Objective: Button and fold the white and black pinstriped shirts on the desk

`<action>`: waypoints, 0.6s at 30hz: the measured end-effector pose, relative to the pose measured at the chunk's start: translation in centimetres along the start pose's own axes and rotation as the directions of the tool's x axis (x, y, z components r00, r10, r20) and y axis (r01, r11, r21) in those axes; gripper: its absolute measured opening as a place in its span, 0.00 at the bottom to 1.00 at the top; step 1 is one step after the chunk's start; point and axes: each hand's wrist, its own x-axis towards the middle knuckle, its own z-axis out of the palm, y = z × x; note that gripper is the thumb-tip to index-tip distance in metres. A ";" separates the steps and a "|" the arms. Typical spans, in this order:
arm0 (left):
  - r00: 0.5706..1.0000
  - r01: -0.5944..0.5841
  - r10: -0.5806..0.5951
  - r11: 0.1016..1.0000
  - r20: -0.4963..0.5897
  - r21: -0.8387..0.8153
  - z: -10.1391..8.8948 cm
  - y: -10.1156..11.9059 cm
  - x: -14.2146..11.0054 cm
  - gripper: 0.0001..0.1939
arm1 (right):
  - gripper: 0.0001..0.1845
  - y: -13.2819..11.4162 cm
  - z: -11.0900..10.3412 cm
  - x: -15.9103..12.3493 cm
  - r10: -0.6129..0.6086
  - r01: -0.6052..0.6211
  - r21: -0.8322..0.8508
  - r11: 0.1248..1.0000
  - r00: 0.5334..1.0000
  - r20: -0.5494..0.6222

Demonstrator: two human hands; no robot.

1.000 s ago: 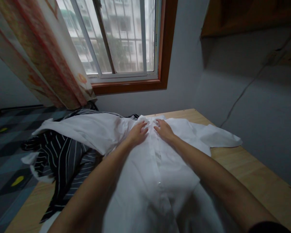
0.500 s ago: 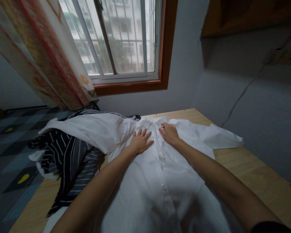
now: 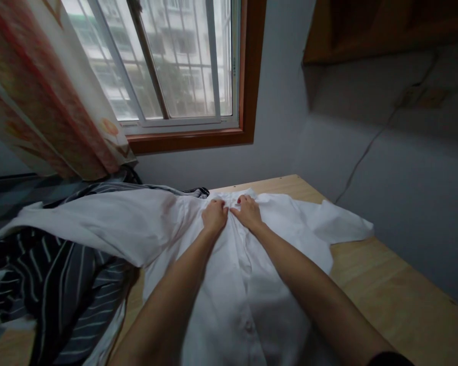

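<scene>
A white button-up shirt lies front side up, its collar toward the window and its sleeves spread to both sides. My left hand is at the left side of the collar, fingers curled over the cloth and closed on it. Close beside it, my right hand pinches the right side of the collar. The fingertips of both hands are partly hidden by the fabric. Below them the button placket runs down the shirt toward me, with a loose fold next to it.
The shirt lies on a wooden table. Black-and-white striped clothing is heaped on the left under the sleeve. Behind are a window, a patterned curtain and a wall with a hanging cable. A wooden shelf juts out upper right.
My left hand, flat with spread fingers before, has moved up to the collar and closed on it. The right hand stays at the collar. The view has shifted right.
</scene>
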 end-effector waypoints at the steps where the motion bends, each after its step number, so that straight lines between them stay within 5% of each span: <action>1: 1.000 0.027 -0.027 1.000 -0.003 -0.012 0.2 0.1 0.2 0.15 | 0.12 0.0 0.0 0.1 0.003 -0.003 0.012 1.000 1.000 -0.021; 6: 0.985 0.164 -0.166 0.985 -0.047 -0.049 0.9 1.2 1.0 0.12 | 0.15 0.1 -0.2 0.2 -0.001 0.009 0.079 0.997 0.995 -0.104; 11: 0.995 0.055 -0.056 0.998 -0.078 -0.018 1.3 1.2 1.0 0.13 | 0.27 0.5 0.1 0.1 0.035 -0.023 0.268 0.963 0.999 -0.041; 18: 0.987 -0.115 0.130 0.982 -0.093 0.152 1.1 -0.1 0.9 0.15 | 0.09 0.1 -0.3 -0.1 -0.013 0.013 0.059 0.998 1.000 0.015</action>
